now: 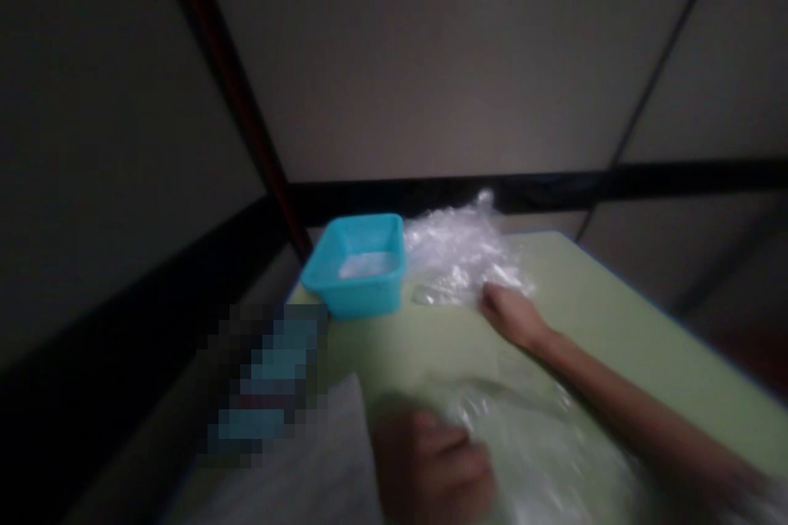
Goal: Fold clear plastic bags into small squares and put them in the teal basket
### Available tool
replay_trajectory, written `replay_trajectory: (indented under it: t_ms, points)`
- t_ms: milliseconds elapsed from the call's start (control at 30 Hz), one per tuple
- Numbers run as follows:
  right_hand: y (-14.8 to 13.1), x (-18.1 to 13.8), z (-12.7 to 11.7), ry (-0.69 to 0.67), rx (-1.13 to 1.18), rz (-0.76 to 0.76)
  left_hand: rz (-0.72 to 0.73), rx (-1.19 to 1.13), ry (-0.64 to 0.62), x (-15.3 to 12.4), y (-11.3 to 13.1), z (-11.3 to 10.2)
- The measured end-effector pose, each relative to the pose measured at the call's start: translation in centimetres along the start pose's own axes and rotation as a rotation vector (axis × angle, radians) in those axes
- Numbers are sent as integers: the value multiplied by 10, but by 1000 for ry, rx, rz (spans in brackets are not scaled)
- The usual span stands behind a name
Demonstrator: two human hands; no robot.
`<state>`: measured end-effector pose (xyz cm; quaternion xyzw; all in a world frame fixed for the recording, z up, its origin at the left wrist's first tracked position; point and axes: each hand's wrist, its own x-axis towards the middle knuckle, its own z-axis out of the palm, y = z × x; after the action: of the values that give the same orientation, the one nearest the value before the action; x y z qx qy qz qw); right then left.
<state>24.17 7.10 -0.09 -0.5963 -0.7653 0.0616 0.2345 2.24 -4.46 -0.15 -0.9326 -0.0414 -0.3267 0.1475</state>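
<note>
A loose pile of crumpled clear plastic bags (461, 250) lies at the far end of the table. My right hand (514, 316) reaches to its near right edge, fingers closed on the plastic there. Close to me, at the bottom of the view, my left hand (440, 467) is curled at the left edge of a clear plastic bag (542, 451). Its fingers look closed on that edge, though motion blurs them. The nearer bag spreads over the table under my right forearm.
A turquoise plastic basket (363, 301) with something whitish inside stands left of the pile. The light green table (591, 295) has a blue edge. A grey-white sheet or cloth (320, 467) lies at front left, beside a pixelated patch. Panelled walls (431, 82) stand behind and left.
</note>
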Motion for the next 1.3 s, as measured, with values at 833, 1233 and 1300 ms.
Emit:
replay_trajectory:
  t_ms: [833,1233,1300]
  points:
    - [-9,-29,-48,-351,800,-127,-897,-654,92,4,-34,-3]
    - [-10,-51,-28,-699,1670,-3,-1403,-1353,479,-9,-56,14]
    - [-10,-51,-29,-707,1722,18,-1423,-1421,485,-8,-54,10]
